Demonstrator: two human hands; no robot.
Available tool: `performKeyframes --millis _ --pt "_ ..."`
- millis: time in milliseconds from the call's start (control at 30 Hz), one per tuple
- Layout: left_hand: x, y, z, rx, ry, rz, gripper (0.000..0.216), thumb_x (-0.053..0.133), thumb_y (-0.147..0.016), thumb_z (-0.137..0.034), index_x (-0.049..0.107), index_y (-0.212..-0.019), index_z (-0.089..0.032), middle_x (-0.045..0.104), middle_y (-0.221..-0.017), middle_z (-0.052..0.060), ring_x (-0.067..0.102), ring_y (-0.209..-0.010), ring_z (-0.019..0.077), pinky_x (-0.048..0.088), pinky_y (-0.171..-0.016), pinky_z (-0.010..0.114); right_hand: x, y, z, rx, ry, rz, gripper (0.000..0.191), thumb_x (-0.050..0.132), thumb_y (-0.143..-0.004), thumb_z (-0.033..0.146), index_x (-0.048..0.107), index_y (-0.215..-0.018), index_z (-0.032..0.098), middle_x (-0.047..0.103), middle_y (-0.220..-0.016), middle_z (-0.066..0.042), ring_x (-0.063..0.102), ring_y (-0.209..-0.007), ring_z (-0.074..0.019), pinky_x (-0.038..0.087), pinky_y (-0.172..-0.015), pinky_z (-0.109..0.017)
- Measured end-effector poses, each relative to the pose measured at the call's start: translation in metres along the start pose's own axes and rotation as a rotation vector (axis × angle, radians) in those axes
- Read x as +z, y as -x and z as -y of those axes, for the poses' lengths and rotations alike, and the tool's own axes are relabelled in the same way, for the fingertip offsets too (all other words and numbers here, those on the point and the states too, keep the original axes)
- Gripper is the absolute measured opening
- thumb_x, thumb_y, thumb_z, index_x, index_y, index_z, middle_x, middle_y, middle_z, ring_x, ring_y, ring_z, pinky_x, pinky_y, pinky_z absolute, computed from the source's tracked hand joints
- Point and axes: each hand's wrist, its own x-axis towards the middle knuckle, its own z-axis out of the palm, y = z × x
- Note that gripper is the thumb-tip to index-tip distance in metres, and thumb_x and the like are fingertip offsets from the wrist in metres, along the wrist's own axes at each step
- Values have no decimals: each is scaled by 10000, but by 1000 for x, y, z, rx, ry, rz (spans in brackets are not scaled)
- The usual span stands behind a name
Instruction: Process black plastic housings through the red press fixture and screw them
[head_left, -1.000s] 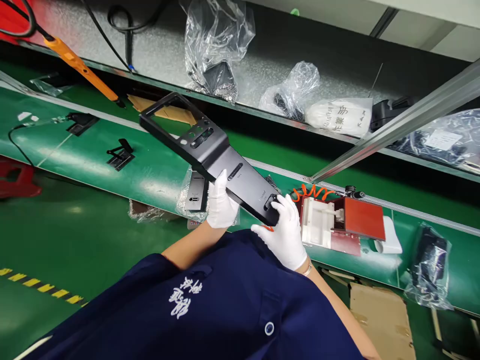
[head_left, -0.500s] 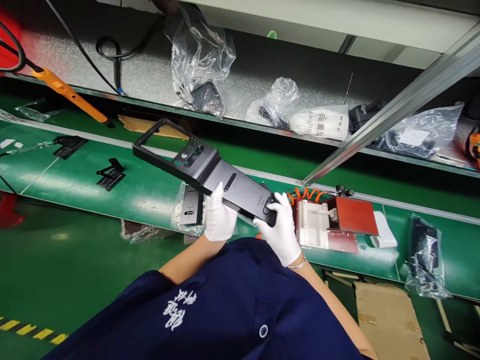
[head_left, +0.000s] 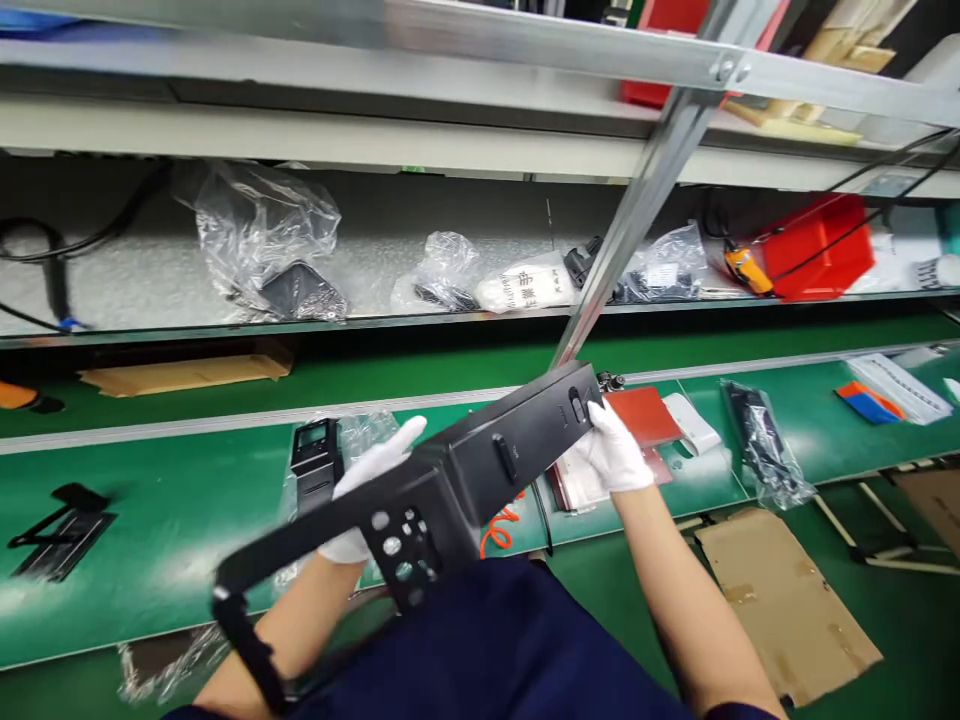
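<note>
A long black housing panel (head_left: 525,430), with a rectangular frame at one end and round holes in its middle, slants across the view. My right hand (head_left: 619,450), in a white glove, grips its narrow upper right end. Behind the panel's frame part is my left hand (head_left: 371,465), also gloved, with its visible fingers stretched out; the panel hides part of it. Just beyond the left hand, a black device with a small screen (head_left: 315,455) lies on clear plastic on the green bench (head_left: 187,510).
Right of the panel stands a red and white fixture (head_left: 645,415) beside an orange coiled hose (head_left: 499,530). A black bagged part (head_left: 757,435) lies farther right. On the left is a black hinged bracket (head_left: 64,530). A metal post (head_left: 637,190) rises past the shelf. Cardboard (head_left: 787,600) lies below.
The panel has swung round, its framed end now low and close to my body and its narrow end raised. My left hand's fingers have come off its edge. The view has tilted up and rightward.
</note>
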Motion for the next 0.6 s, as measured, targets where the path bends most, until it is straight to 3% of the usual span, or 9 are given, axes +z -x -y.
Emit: performKeyframes --millis 33,100,200,267,500,600 --pt "-1 -3 -4 -29 -9 58 839 397 -909 -862 733 -1264 -180 810 -1119 122 742 -1161 376 571 -1060 570 -11 -2 11 3 26 8 954 773 -585 548 435 -1377 137 497 -1416 -119 633 -1005 -73 604 -770 -205" --pt "4 -9 -7 -73 -69 191 761 573 -843 -842 787 -1173 -191 811 -1139 114 735 -1182 368 550 -1103 522 -29 -4 28 26 87 29 940 803 -572 499 457 -1367 135 532 -1368 -109 644 -985 -95 610 -759 -248" --pt "29 -12 1 -137 -183 323 532 863 -762 -519 794 -1191 -211 777 -1278 87 665 -1311 347 499 -1167 441 -50 -5 36 65 169 70 935 827 -572 490 472 -1359 133 552 -1338 -94 650 -990 -103 611 -752 -266" --pt "58 -9 12 -196 -189 348 639 885 -743 -425 732 -1323 -203 704 -1416 99 613 -1372 367 499 -1158 456 -65 -3 35 61 206 100 939 833 -570 512 471 -1344 123 557 -1327 -92 643 -990 -82 615 -770 -255" --pt "182 20 98 -195 -283 136 678 891 -757 -347 642 -1366 -182 701 -1387 124 674 -1254 318 551 -1038 417 -123 12 47 -46 307 203 980 845 -529 661 444 -1205 76 587 -1201 -85 587 -882 -4 558 -718 -130" --pt "218 21 139 -118 -281 -9 608 907 -736 -352 669 -1261 -158 729 -1316 120 700 -1176 304 562 -993 403 -146 21 56 -116 313 275 1058 804 -590 730 430 -1400 161 490 -1412 -85 613 -1078 -31 582 -818 -115"
